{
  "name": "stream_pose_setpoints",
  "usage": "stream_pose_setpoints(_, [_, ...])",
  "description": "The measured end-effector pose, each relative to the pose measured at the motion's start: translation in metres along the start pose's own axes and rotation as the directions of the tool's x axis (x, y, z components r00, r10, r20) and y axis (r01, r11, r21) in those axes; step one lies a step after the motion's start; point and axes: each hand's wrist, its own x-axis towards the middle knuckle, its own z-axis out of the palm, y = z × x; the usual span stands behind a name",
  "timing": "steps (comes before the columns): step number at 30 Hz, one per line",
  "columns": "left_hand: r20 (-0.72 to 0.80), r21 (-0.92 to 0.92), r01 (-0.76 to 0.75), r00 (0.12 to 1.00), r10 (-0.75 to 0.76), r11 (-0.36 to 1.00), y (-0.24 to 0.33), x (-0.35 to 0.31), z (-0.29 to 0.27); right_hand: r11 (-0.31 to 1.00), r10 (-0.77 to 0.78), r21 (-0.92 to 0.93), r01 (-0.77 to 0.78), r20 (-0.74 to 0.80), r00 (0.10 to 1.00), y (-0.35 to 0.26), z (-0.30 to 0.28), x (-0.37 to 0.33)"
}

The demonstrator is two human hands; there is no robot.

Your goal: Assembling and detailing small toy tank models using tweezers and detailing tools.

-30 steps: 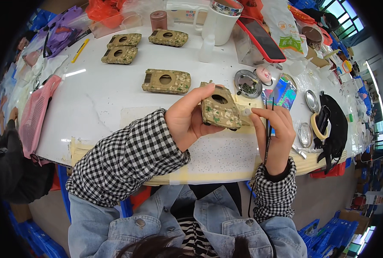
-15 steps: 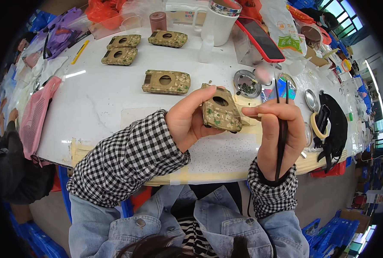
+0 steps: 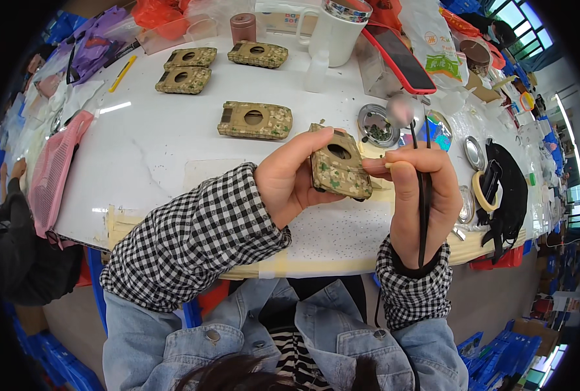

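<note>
My left hand (image 3: 282,182) is closed around a camouflage-painted model tank hull (image 3: 342,174), tilted, with its round top opening facing up. My right hand (image 3: 431,189) pinches a thin pale stick (image 3: 374,169) between thumb and forefinger, its tip at the hull's right side; whether it touches cannot be made out. Black tweezers (image 3: 423,225) are also gripped in that hand, points upward. Beyond the hands lies another camouflage hull (image 3: 264,131), with several more hulls (image 3: 184,81) farther back. A round metal tin (image 3: 378,126) holding small dark green bits sits past my right hand.
At the back stand a white mug (image 3: 335,36), a small translucent bottle (image 3: 316,72) and a red-cased phone (image 3: 404,62). A yellow knife (image 3: 122,73) and a pink mesh bag (image 3: 63,173) lie left. A tape roll (image 3: 482,189) and black pouch (image 3: 508,189) lie right.
The whole view has shifted slightly. My left hand still holds the hull, and my right hand has come a little closer to it with the stick and tweezers.
</note>
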Motion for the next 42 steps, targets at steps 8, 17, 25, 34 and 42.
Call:
stream_pose_setpoints(8, [0.005, -0.002, 0.002, 1.000, -0.002, 1.000, 0.000, 0.000, 0.000, 1.000, -0.003, -0.007, 0.003, 0.000, 1.000, 0.001, 0.000, 0.000])
stream_pose_setpoints(17, [-0.005, 0.003, -0.001, 1.000, 0.001, 1.000, 0.001, -0.001, 0.001, 1.000, 0.005, -0.014, -0.005, 0.008, 1.000, 0.000, 0.000, 0.001])
stream_pose_setpoints(25, [-0.015, 0.022, -0.001, 1.000, 0.001, 1.000, 0.002, -0.003, 0.003, 0.982, 0.114, 0.151, -0.115, 0.014, 0.993, -0.004, 0.000, 0.000])
stream_pose_setpoints(34, [-0.019, -0.001, -0.007, 1.000, 0.007, 1.000, 0.001, 0.001, 0.001, 0.996, 0.064, -0.047, -0.073, -0.159, 0.985, 0.007, -0.018, 0.003])
stream_pose_setpoints(42, [-0.047, -0.011, -0.053, 0.997, 0.053, 0.999, 0.000, 0.002, 0.000, 0.693, -0.169, -0.695, 0.195, 0.106, 0.980, 0.022, -0.023, 0.003])
